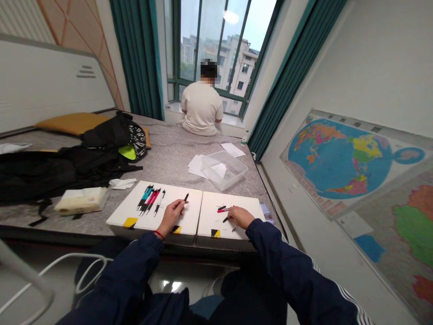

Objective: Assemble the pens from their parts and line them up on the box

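Observation:
My left hand [173,215] is closed around a dark pen [186,197], whose end sticks up past the fingers, above the left white board [125,205]. To its left lie several pens side by side: teal ones [145,197], red ones [154,201] and a white-and-black one [159,202]. Over the right white board [206,221] my right hand [239,217] pinches a small black piece [225,220], perhaps a pen cap or pen part. By its fingertips lies a red pen [221,211] with a black part beside it. Smaller bits on that board are too tiny to name.
A clear plastic box [228,174] and white papers [196,166] sit behind the boards. Left are a tissue pack [81,201] and black bags [67,167]. A person [202,106] sits with their back to me by the window. Maps [341,158] hang at right.

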Demonstrator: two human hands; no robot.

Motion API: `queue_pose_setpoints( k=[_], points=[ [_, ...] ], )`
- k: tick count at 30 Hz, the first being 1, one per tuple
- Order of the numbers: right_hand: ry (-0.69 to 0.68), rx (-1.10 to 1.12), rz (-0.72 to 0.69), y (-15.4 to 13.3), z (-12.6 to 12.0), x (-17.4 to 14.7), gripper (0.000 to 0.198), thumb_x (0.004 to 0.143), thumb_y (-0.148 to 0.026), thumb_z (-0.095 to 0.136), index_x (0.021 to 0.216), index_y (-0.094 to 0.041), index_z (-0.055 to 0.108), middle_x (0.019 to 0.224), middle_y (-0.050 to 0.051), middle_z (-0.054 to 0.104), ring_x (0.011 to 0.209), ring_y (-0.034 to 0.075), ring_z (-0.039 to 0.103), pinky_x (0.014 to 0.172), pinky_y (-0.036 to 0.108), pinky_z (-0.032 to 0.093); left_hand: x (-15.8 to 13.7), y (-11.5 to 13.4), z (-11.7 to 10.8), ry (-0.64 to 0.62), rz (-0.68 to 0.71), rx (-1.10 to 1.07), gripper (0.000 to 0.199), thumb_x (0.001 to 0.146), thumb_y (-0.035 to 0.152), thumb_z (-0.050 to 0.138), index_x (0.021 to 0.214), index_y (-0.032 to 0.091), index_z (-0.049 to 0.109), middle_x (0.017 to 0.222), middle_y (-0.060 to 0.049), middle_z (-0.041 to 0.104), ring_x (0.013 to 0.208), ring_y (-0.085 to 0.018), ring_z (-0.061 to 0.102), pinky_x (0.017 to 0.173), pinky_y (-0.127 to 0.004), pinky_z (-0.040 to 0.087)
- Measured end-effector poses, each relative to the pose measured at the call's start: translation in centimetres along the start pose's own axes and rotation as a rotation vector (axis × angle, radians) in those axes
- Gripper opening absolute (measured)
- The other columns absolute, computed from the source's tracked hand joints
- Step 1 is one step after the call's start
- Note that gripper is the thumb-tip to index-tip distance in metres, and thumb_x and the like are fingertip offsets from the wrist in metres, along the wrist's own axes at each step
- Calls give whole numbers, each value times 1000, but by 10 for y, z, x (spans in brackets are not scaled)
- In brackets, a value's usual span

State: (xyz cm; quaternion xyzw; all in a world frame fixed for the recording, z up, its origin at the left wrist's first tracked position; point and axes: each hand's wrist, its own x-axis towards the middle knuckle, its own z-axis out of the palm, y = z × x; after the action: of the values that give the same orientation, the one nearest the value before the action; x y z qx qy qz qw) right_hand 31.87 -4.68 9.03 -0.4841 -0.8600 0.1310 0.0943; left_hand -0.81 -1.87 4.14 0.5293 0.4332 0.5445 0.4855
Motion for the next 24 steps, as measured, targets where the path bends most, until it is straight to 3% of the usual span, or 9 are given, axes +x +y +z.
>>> queue_pose_setpoints(
  k=[10, 15, 19, 21, 24],
  points=[
    [-71, -123, -61, -4, -3, -5, 21, 78, -7, 51, 85, -17, 67, 89, 8, 66, 80, 18, 58, 75, 29, 46, -1, 3, 1, 2, 23, 18, 35, 80, 47, 63, 89, 15, 73, 52, 1, 52, 49, -11, 44, 49, -22, 32],
    [74, -76, -47, -9, -9, -9, 21, 75, -5, 53, 87, -16, 67, 86, 7, 62, 79, 18, 58, 73, 28, 46, -1, 4, 1, 5, 19, 8, 36, 79, 47, 63, 90, 14, 73, 52, 1, 52, 49, -11, 43, 49, -22, 31],
    [367, 277, 64, -33, -5, 3, 22, 79, -12, 54, 93, -17, 69, 87, 5, 62, 76, 15, 59, 71, 27, 48, -2, 3, 1, -37, 26, 76, 37, 83, 47, 58, 94, 14, 71, 55, 2, 51, 52, -12, 45, 52, -22, 32],
    [496, 575, 166, -56, 7, 16, 17, 80, -18, 56, 90, -17, 70, 90, 6, 63, 81, 16, 61, 67, 26, 50, -3, 4, 1, -61, 33, 129, 38, 84, 48, 56, 95, 14, 70, 56, 3, 51, 52, -11, 44, 52, -22, 32],
    [583, 1142, 345, -92, 36, 45, 18, 77, -29, 63, 89, -16, 69, 88, 6, 66, 80, 17, 63, 66, 28, 53, -5, 6, 3, -76, 48, 194, 39, 84, 48, 54, 94, 14, 70, 55, 3, 50, 52, -11, 44, 52, -22, 32]
  ],
)
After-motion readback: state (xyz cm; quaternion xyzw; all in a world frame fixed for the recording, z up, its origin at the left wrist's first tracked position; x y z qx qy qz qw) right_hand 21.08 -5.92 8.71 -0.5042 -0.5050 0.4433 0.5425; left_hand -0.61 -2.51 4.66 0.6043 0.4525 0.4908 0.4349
